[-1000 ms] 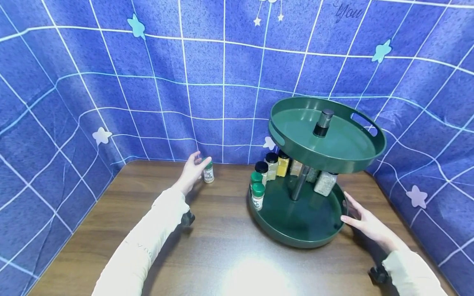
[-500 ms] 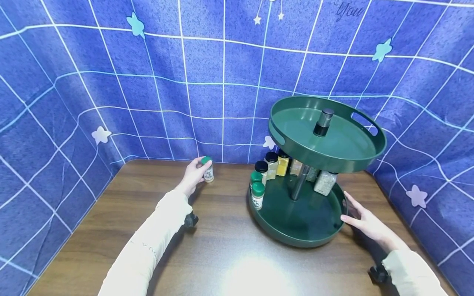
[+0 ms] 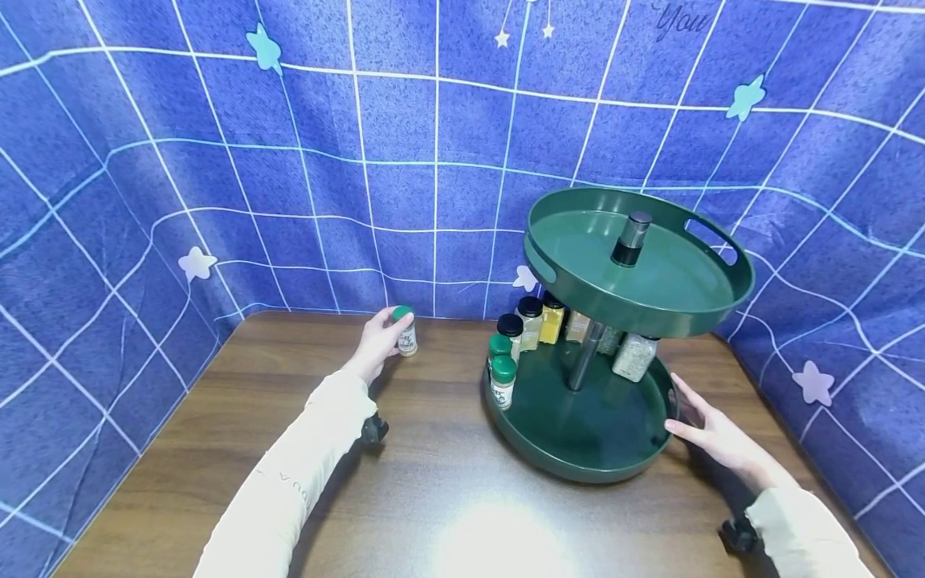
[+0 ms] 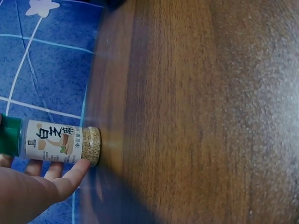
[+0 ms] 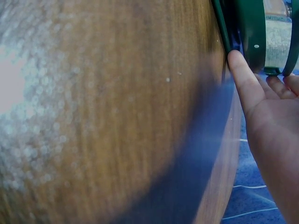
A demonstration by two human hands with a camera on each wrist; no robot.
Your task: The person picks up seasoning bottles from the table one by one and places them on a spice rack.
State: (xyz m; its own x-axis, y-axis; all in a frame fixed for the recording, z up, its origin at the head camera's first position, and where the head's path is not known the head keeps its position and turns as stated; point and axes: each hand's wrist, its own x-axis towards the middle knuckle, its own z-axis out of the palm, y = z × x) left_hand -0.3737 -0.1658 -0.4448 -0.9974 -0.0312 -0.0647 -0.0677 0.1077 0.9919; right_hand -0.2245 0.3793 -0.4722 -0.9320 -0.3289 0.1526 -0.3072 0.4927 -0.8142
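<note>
My left hand (image 3: 377, 341) grips a small sesame seed jar (image 3: 408, 337) with a green cap, near the table's back edge. In the left wrist view pale seeds show at the bottom of the sesame seed jar (image 4: 56, 142), below its printed label; fingers lie along its side. The jar stands upright; in the head view its base appears to be on the table. My right hand (image 3: 723, 437) is at the right side of a green two-tier turntable (image 3: 578, 449). Its thumb and fingers, nearly straight, touch the lower tray's outer wall (image 5: 252, 42) by the handle cutout.
On the lower tray stand two green-capped jars (image 3: 503, 381), black-capped jars (image 3: 530, 321), one with yellow powder (image 3: 552, 321), and a pale-filled jar (image 3: 636, 359) on the right. The upper tray (image 3: 578, 241) overhangs them. A blue cloth (image 3: 397, 193) hangs behind the wooden table (image 3: 426, 449).
My left hand has moved slightly right and closed its fingers round the sesame seed jar, which stays in about the same spot. My right hand and the turntable look unchanged.
</note>
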